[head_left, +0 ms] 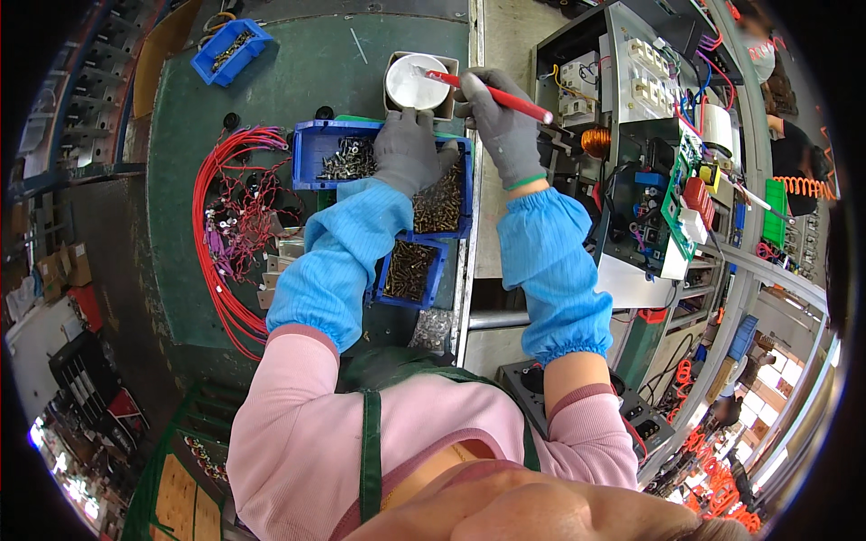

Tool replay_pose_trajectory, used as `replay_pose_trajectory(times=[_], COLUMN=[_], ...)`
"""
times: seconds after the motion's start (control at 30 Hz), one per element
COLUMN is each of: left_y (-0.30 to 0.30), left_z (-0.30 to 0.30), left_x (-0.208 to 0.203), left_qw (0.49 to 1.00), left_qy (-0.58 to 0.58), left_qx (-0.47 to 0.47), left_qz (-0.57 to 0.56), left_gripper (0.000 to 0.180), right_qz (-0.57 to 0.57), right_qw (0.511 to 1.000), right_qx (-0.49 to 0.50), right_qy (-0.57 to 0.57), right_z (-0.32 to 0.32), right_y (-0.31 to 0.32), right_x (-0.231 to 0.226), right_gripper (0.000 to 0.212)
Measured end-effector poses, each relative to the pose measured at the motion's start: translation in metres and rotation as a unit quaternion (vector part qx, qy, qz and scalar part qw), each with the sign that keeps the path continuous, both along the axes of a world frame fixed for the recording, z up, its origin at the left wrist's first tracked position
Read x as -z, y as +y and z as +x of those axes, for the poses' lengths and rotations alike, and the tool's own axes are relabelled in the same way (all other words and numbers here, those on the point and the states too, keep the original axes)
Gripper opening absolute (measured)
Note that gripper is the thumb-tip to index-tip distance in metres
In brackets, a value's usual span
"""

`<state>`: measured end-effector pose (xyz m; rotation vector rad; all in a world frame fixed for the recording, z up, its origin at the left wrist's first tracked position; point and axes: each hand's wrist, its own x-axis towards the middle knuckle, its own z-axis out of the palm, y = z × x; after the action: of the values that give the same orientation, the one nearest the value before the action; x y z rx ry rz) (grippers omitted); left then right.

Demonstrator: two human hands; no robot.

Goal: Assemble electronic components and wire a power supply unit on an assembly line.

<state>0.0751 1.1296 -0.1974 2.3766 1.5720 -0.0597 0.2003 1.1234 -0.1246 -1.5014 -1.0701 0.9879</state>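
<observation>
A round tub of white paste (410, 87) sits in a small open cardboard box (445, 110) at the far middle of the green bench. My right hand (503, 126), in a grey glove, is closed round a red-handled brush (505, 97). The brush slants down to the left, its tip in the paste. My left hand (406, 149), also gloved, reaches over blue bins with its fingertips at the tub's near side and its thumb apart. Silver screws (347, 160) lie in the bin left of it; brass-coloured screws (437, 206) fill the bin below.
Another blue bin of dark screws (408, 270) stands nearer me. Red cable bundles (206, 225) lie on the left of the bench (180, 298). A blue bin of small metal parts (232, 54) is at the far left. Open electrical cabinets with wiring (654, 162) stand on the right.
</observation>
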Motion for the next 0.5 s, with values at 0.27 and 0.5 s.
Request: replay_pose_trajectory(times=[0.27,0.5], left_y=[-0.008,-0.005], left_z=[0.0,-0.001], left_x=[0.004,0.003], left_qw=[0.996,0.998], left_qy=[-0.057,-0.047], left_qx=[-0.033,-0.014], left_qz=[0.053,0.029], left_gripper=[0.069,0.07], right_qz=[-0.047,-0.107], right_qw=[0.999,0.973], right_qx=[0.019,0.11], right_qy=[0.015,0.171], right_z=[-0.003,0.004], right_y=[0.016,0.017], right_x=[0.041,0.052], right_gripper=[0.036,0.035])
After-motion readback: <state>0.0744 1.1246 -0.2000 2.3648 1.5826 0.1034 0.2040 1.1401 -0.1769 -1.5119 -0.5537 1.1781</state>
